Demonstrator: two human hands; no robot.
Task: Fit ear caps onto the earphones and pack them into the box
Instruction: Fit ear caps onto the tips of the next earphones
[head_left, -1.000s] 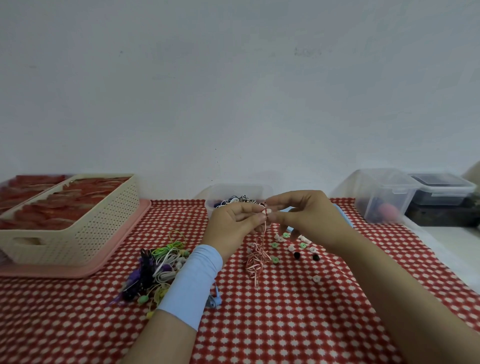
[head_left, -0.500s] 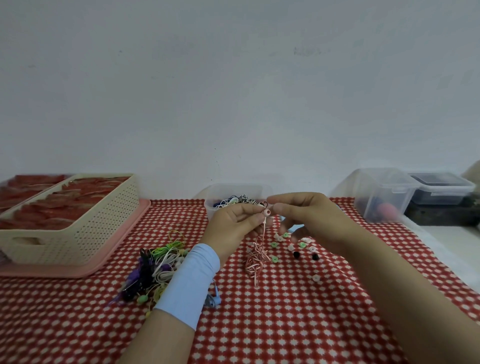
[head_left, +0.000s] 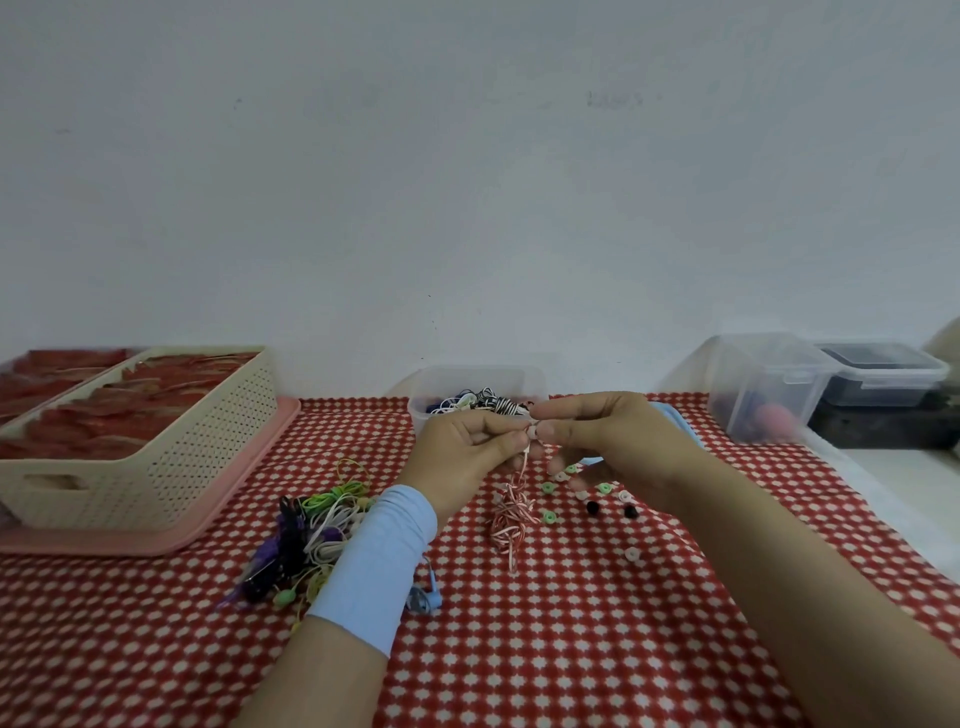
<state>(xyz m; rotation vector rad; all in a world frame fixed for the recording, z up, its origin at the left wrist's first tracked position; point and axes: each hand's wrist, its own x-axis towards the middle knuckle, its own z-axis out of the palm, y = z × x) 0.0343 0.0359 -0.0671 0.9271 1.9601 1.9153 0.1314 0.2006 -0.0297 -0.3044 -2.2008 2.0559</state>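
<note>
Above a red-and-white checked cloth (head_left: 571, 649), the left hand (head_left: 467, 452) and right hand (head_left: 613, 441) meet, fingertips pinching one small pale earbud (head_left: 532, 431). Its red-and-white striped cord (head_left: 511, 512) hangs in a tangle to the cloth. Round rubbery caps (head_left: 548, 487), green, white and black, lie scattered just beside it. A clear plastic box (head_left: 478, 379) of coiled earphones stands behind.
</note>
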